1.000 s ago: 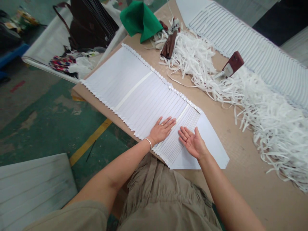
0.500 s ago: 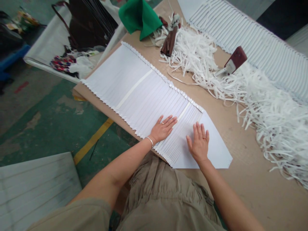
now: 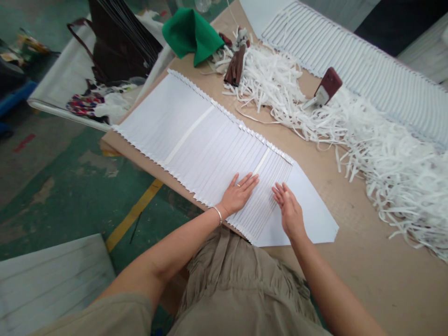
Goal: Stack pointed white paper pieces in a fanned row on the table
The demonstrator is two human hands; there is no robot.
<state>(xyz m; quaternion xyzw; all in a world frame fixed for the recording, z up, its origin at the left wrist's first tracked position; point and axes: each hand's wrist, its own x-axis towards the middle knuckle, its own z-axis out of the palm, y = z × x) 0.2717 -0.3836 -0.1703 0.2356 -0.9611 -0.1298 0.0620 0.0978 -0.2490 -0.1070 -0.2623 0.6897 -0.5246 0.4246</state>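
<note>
A long white pleated paper sheet (image 3: 196, 135) lies across the brown table (image 3: 367, 261); its near end is still flat paper (image 3: 315, 214). My left hand (image 3: 239, 192) lies flat and open on the pleats, fingers stretched out, a ring and a bracelet on it. My right hand (image 3: 289, 210) stands on its edge at the last pleats, fingers straight and together, touching the paper where the folds meet the flat part. Neither hand holds anything.
A big heap of white paper strips (image 3: 367, 140) covers the table's right side. Two dark red tools (image 3: 327, 86) (image 3: 235, 67) lie in it. A green cloth (image 3: 191, 32) sits at the far end. A second pleated sheet (image 3: 350, 60) lies beyond. Green floor with a yellow line (image 3: 133, 214) is left.
My right hand turned from palm up to flat on the paper, then rose onto its edge against the last pleats. My left hand stayed pressed on the pleats.
</note>
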